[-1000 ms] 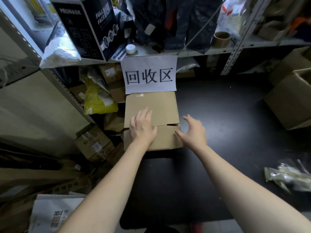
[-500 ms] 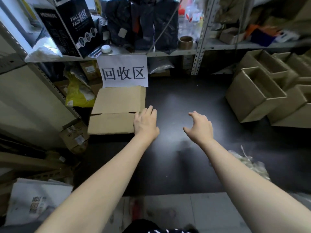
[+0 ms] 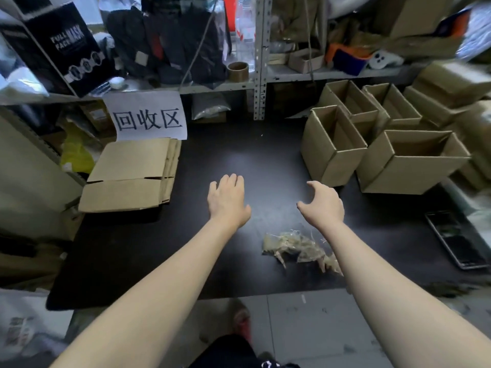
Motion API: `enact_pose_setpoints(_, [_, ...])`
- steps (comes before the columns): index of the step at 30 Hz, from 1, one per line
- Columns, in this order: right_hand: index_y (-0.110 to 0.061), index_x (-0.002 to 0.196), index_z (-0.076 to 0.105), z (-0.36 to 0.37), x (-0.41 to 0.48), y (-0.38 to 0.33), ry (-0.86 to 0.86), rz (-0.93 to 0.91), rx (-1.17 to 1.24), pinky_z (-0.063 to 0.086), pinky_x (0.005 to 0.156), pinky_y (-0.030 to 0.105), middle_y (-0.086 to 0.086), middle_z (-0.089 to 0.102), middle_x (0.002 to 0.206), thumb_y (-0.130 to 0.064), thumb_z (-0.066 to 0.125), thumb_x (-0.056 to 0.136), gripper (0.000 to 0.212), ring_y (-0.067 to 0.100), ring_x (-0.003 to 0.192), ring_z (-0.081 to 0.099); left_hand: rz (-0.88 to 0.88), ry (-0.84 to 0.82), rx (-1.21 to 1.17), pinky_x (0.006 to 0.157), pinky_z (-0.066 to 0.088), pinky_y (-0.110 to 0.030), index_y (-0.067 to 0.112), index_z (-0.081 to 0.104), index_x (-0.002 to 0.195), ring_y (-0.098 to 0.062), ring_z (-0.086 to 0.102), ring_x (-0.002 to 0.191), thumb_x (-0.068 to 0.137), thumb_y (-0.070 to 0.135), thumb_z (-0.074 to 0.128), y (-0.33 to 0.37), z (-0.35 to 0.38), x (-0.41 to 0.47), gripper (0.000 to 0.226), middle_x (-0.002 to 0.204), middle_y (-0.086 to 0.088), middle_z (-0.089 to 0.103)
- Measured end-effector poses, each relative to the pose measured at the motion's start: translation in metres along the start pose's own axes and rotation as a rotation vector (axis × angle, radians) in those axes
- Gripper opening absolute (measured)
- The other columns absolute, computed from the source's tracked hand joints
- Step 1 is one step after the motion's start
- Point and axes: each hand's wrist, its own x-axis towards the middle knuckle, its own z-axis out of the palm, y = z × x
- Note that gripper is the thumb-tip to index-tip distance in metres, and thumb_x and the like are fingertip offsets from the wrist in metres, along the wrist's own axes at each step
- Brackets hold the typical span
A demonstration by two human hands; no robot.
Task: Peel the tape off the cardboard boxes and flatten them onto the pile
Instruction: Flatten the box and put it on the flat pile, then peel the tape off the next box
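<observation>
The left hand (image 3: 228,200) hovers flat and empty over the black surface (image 3: 252,155), fingers straight. The right hand (image 3: 322,205) is beside it, fingers loosely curled, holding nothing. The pile of flattened boxes (image 3: 127,176) lies to the left under a paper sign (image 3: 146,115). The open cardboard boxes (image 3: 334,147) stand to the right. Crumpled tape (image 3: 295,245) lies by the right forearm.

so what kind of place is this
Probably a stockroom with a recycling corner: metal shelves crammed with goods, open cardboard boxes, and a pile of flattened cardboard below a paper sign reading 回收区, recycling area.
</observation>
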Motion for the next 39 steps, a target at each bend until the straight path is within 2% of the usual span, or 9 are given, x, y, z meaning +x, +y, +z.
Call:
enact_pose_setpoints(6, [-0.024,0.141,0.056,-0.015,0.034,0.032,0.019,0.029,-0.056,0.045,0.099,0.040,0.000,0.063,0.134,-0.029,0.071,0.084,0.059,0.027,0.126,0.055,0.042,0.028,-0.013,0.100,0.035,-0.039,0.019,0.046,0.130,-0.019,0.043,0.126,0.089,0.045,0.062,0.039,0.017,0.048,0.051,0.127,0.003,0.050])
enact_pose_setpoints(13, [-0.017,0.147,0.048,-0.026,0.080,0.077,-0.014,0.157,-0.109,0.044,0.106,0.042,0.006,0.058,0.142,-0.034,0.073,0.086,0.068,0.029,0.134,0.049,0.117,-0.043,-0.122,0.100,0.035,-0.037,0.020,0.048,0.129,-0.018,0.042,0.128,0.088,0.049,0.062,0.095,0.034,0.101,0.053,0.129,0.004,0.051])
enact_pose_setpoints(15, [-0.015,0.137,0.054,-0.025,0.093,0.087,-0.012,0.185,-0.086,0.047,0.101,0.043,0.009,0.061,0.134,-0.036,0.074,0.085,0.060,0.031,0.129,0.053,0.134,-0.056,-0.162,0.103,0.034,-0.037,0.020,0.047,0.136,-0.018,0.041,0.134,0.088,0.052,0.062,0.110,0.035,0.111,0.060,0.138,0.003,0.051])
enact_pose_setpoints(18, [-0.014,0.110,0.055,-0.023,0.112,0.094,-0.012,0.218,-0.009,0.051,0.086,0.040,0.010,0.064,0.117,-0.036,0.077,0.083,0.042,0.034,0.114,0.061,0.139,-0.090,-0.238,0.111,0.033,-0.037,0.020,0.043,0.148,-0.019,0.038,0.143,0.087,0.056,0.064,0.133,0.038,0.121,0.074,0.152,0.002,0.045])
enact_pose_setpoints(21, [-0.011,0.123,0.055,-0.019,0.132,0.100,-0.011,0.273,0.109,0.053,0.089,0.041,0.012,0.065,0.122,-0.033,0.079,0.083,0.052,0.035,0.115,0.062,0.146,-0.166,-0.324,0.117,0.031,-0.037,0.022,0.027,0.160,-0.020,0.032,0.149,0.088,0.059,0.066,0.158,0.045,0.133,0.090,0.163,0.002,0.036])
enact_pose_setpoints(24, [-0.009,0.133,0.050,-0.013,0.151,0.110,0.037,0.287,0.238,0.051,0.096,0.042,0.015,0.065,0.126,-0.030,0.081,0.081,0.064,0.038,0.120,0.060,0.075,-0.227,-0.508,0.116,0.034,-0.038,0.026,0.019,0.163,-0.023,0.036,0.147,0.088,0.056,0.070,0.184,0.055,0.143,0.096,0.163,0.002,0.036])
enact_pose_setpoints(30, [-0.022,0.159,0.022,-0.010,0.177,0.131,0.023,0.255,0.438,0.043,0.112,0.045,0.007,0.054,0.149,-0.030,0.086,0.074,0.107,0.031,0.137,0.051,-0.102,-0.268,-0.856,0.112,0.041,-0.041,0.026,0.017,0.163,-0.028,0.044,0.142,0.087,0.046,0.077,0.223,0.064,0.155,0.099,0.158,-0.003,0.044])
enact_pose_setpoints(34, [-0.025,0.141,0.041,-0.007,0.183,0.135,0.048,0.178,0.479,0.048,0.103,0.039,0.004,0.061,0.137,-0.026,0.086,0.074,0.081,0.030,0.127,0.058,-0.203,-0.258,-1.075,0.116,0.039,-0.035,0.027,0.018,0.163,-0.021,0.045,0.143,0.085,0.036,0.082,0.233,0.070,0.158,0.101,0.156,-0.001,0.047])
enact_pose_setpoints(39, [-0.025,0.131,0.046,-0.001,0.181,0.126,0.030,0.133,0.499,0.048,0.098,0.032,0.002,0.068,0.127,-0.027,0.087,0.077,0.068,0.025,0.120,0.063,-0.272,-0.191,-1.178,0.109,0.033,-0.021,0.031,0.030,0.160,-0.013,0.044,0.143,0.089,0.030,0.080,0.221,0.076,0.152,0.087,0.153,0.005,0.051])
